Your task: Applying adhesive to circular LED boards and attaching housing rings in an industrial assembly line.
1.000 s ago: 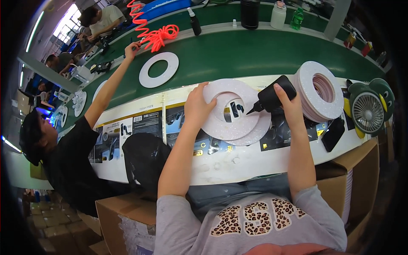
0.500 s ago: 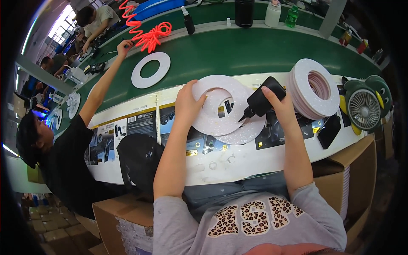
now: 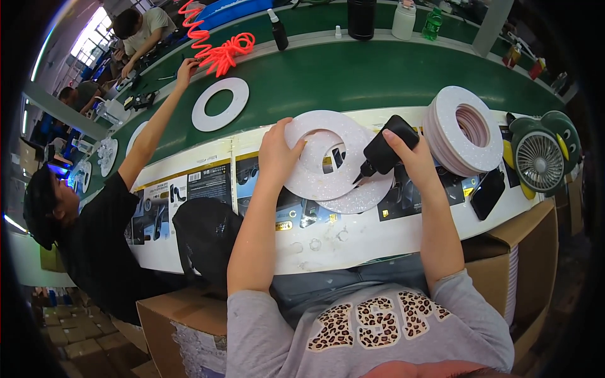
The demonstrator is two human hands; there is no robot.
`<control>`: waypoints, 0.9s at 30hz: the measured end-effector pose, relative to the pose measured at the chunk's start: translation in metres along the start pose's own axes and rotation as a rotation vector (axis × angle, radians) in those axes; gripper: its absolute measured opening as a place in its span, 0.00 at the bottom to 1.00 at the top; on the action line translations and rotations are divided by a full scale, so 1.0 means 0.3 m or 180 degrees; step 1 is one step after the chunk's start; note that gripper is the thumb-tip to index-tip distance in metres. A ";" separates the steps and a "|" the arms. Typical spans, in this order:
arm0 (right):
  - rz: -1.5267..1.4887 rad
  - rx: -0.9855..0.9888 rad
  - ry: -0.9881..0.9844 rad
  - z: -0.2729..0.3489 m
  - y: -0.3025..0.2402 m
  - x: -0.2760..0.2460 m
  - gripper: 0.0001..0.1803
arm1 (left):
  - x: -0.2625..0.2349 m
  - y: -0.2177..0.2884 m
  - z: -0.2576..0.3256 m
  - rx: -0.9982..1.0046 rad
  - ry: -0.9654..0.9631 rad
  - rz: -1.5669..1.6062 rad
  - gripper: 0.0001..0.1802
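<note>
While the left hand (image 3: 278,150) lies flat with fingers spread on the rim of the white foam ring (image 3: 322,164), the right hand (image 3: 409,157) is wrapped around a black squeeze bottle (image 3: 382,153), nozzle tipped down onto the ring's right edge. Bottle contents not visible. Ring sits on the white bench (image 3: 353,236), overlapping a second ring (image 3: 368,196) beneath it.

Just right of the bottle: stack of white rings (image 3: 463,129), tilted, pinkish inner bore. Beside the stack: small fan in a green housing (image 3: 541,157); black phone-like slab (image 3: 487,193) below it.

Green conveyor (image 3: 353,75) carries one loose white ring (image 3: 220,104). On its far edge: black cylinder (image 3: 361,17), white bottle (image 3: 404,19), green bottle (image 3: 432,24), black dropper bottle (image 3: 277,30); fill levels unreadable.

Co-worker in black (image 3: 94,246) at left reaches an arm toward the red coiled hose (image 3: 217,47).

Cardboard boxes below the bench; the right one (image 3: 523,252) shows white ring edges stacked inside.
</note>
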State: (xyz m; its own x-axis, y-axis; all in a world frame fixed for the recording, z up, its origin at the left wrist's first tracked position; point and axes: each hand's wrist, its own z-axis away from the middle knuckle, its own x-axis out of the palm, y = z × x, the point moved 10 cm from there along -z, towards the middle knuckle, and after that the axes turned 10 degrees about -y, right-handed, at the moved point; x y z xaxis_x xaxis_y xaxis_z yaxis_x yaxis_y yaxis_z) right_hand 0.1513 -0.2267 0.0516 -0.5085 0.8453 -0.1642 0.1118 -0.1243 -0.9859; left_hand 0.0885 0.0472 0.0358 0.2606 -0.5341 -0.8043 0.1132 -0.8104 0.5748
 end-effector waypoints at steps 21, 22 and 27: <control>-0.0083 0.0098 0.0128 0.002 -0.011 -0.018 0.23 | -0.004 0.001 -0.002 0.0009 0.0044 -0.0018 0.30; -0.0083 0.0097 0.0127 0.000 -0.010 -0.021 0.23 | -0.004 -0.001 -0.002 -0.0002 0.0038 -0.0023 0.30; -0.0229 0.0061 0.0238 0.000 -0.020 -0.061 0.24 | -0.004 0.005 -0.001 -0.0018 0.0022 0.0019 0.30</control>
State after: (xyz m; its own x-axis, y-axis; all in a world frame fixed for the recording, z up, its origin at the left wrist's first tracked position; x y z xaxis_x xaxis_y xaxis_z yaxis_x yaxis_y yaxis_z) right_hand 0.1599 -0.2415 0.0605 -0.4493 0.8888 -0.0909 0.0607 -0.0711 -0.9956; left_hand 0.0885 0.0469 0.0376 0.2679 -0.5372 -0.7998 0.1171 -0.8058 0.5805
